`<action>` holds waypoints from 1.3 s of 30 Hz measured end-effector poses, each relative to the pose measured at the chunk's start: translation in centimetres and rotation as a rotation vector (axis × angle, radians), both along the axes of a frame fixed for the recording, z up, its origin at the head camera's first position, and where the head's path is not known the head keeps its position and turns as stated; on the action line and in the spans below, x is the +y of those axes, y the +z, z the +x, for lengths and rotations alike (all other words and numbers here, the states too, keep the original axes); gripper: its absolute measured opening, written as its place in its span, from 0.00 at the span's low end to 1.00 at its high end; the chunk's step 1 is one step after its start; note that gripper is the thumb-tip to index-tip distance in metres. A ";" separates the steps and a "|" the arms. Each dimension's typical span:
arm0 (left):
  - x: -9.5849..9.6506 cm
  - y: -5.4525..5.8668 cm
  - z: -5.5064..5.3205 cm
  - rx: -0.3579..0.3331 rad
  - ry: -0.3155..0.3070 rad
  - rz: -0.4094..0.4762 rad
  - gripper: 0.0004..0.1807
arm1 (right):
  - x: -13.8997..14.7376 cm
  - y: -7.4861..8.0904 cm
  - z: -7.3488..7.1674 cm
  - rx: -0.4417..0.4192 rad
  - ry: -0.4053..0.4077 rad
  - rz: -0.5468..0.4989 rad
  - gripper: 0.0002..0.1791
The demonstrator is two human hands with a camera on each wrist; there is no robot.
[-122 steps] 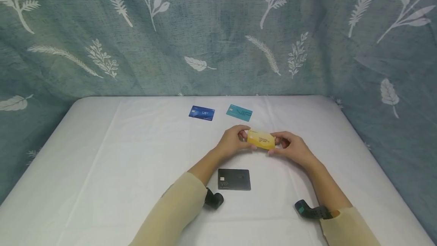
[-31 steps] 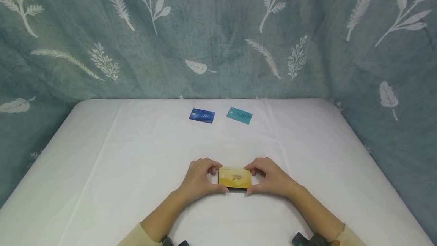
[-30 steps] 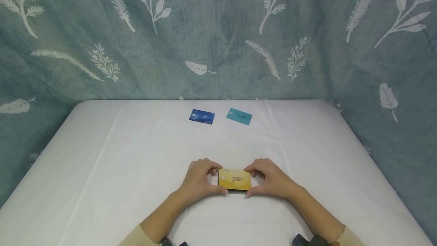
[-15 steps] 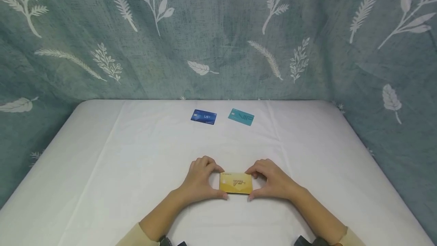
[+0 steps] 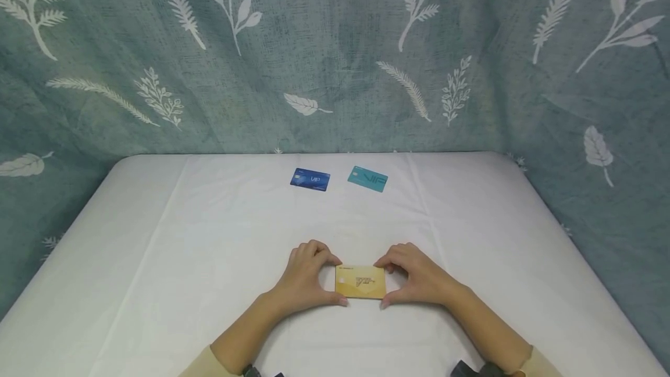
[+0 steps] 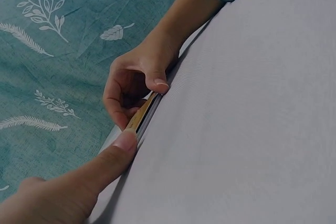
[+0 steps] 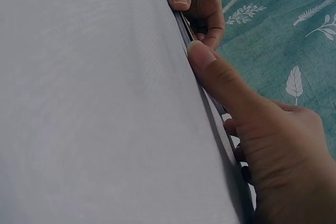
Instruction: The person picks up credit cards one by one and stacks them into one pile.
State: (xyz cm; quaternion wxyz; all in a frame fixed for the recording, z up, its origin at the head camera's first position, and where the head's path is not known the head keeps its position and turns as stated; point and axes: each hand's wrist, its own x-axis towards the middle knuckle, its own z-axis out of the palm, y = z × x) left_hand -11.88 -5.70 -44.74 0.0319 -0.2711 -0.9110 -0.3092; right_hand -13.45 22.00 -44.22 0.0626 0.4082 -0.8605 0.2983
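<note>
A yellow bank-style card [image 5: 360, 282] lies low over the white table near its front, covering a black card whose edge shows as a thin dark line beneath it in the left wrist view. My left hand [image 5: 309, 275] holds the left end, index finger at the far corner and thumb [image 6: 126, 141] at the near one. Mirroring it, my right hand [image 5: 419, 275] grips the right end, its thumb [image 7: 202, 56] along the near edge. The yellow card [image 6: 139, 115] looks slightly lifted from the black one in the left wrist view.
Toward the back of the white-covered table [image 5: 209, 220] lie a blue VIP card [image 5: 310, 179] and a teal VIP card [image 5: 367, 178], side by side with a gap. Behind the table hangs a green leaf-patterned cloth [image 5: 335, 74].
Both hands brought the yellow card from right of centre, nearer and leftward, over the black card. In the last second it shifted slightly nearer, hiding the black strip below it.
</note>
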 end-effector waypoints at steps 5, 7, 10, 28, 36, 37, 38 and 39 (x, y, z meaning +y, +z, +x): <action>0.0 0.1 0.0 0.016 -0.008 0.006 0.35 | 0.1 0.2 0.1 -0.010 -0.003 -0.002 0.32; 0.0 0.2 0.0 0.012 -0.010 0.007 0.35 | 0.1 0.2 0.0 -0.011 -0.003 -0.005 0.32; 0.0 0.3 0.0 0.005 -0.011 0.006 0.35 | 0.1 0.1 -0.1 -0.014 0.006 -0.012 0.32; 0.0 0.2 0.1 -0.031 -0.012 0.031 0.35 | 0.2 -0.2 -0.1 -0.049 0.019 -0.020 0.32; -0.1 0.3 0.0 -0.028 -0.010 0.023 0.36 | 0.1 -0.1 -0.2 -0.043 0.019 -0.014 0.32; -0.1 0.3 0.0 -0.025 -0.010 0.021 0.36 | 0.1 -0.1 -0.2 -0.038 0.022 -0.016 0.32; -0.1 0.3 0.0 -0.024 -0.010 0.020 0.36 | 0.1 -0.1 -0.2 -0.035 0.022 -0.017 0.32; 0.0 0.4 0.0 -0.024 -0.009 0.019 0.36 | 0.1 -0.1 -0.2 -0.031 0.024 -0.018 0.32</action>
